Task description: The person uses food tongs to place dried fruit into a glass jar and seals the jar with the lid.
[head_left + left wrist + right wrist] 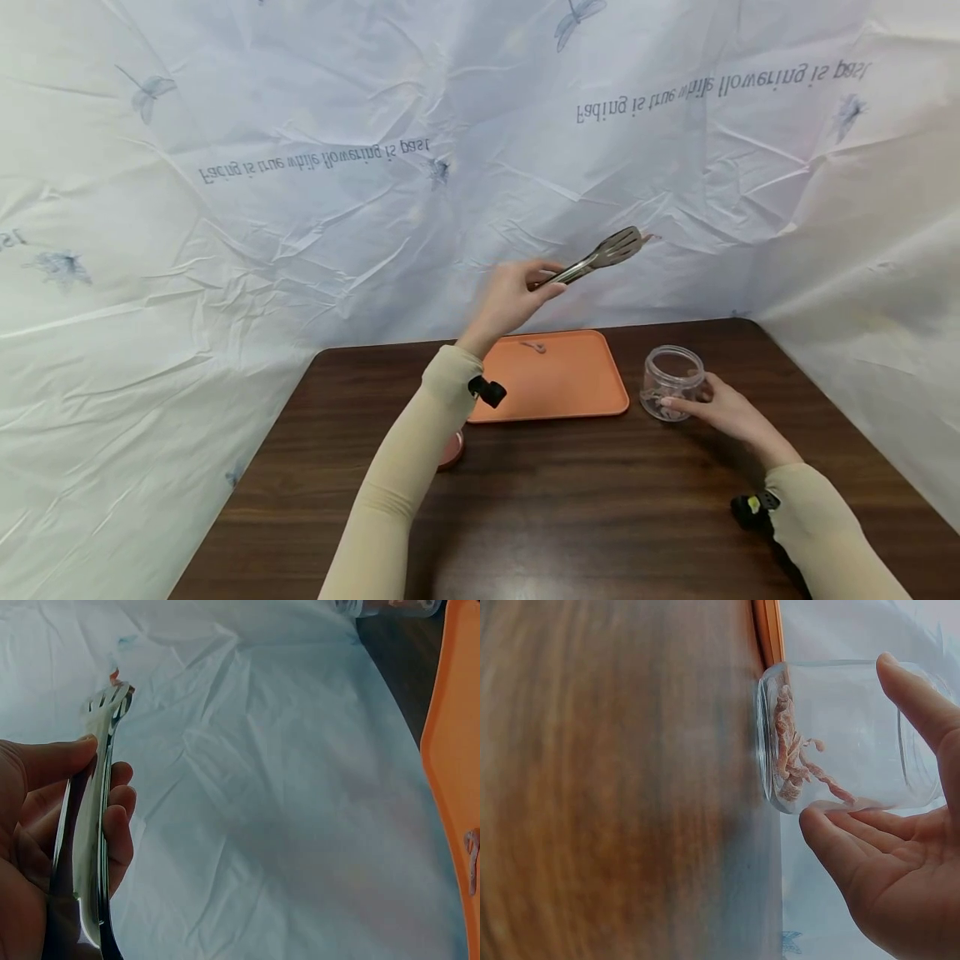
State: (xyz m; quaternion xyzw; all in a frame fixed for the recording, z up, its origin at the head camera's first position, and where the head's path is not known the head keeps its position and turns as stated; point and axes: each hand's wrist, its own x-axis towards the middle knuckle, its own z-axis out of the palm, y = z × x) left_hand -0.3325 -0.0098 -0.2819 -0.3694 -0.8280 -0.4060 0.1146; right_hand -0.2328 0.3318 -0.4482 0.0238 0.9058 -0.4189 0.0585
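Note:
My left hand (510, 296) pinches a pair of metal tongs (600, 257) between thumb and fingers, raised above the far side of the orange tray (555, 387). Between the slotted tips of the tongs sticks out a small reddish, dried-looking strip (114, 676). On the tray's far part lies another thin, curled strip (536, 347). My right hand (726, 410) grips a clear, open-topped jar (673, 379), thumb on one side and fingers on the other. Several shrivelled pinkish-brown strips (786, 750) lie at the bottom of this upright jar.
Partly behind the left forearm, a round reddish lid-like object (452, 450) rests on the dark wooden table (570, 517). Pale printed sheeting (375, 233) hangs behind the table and along both sides.

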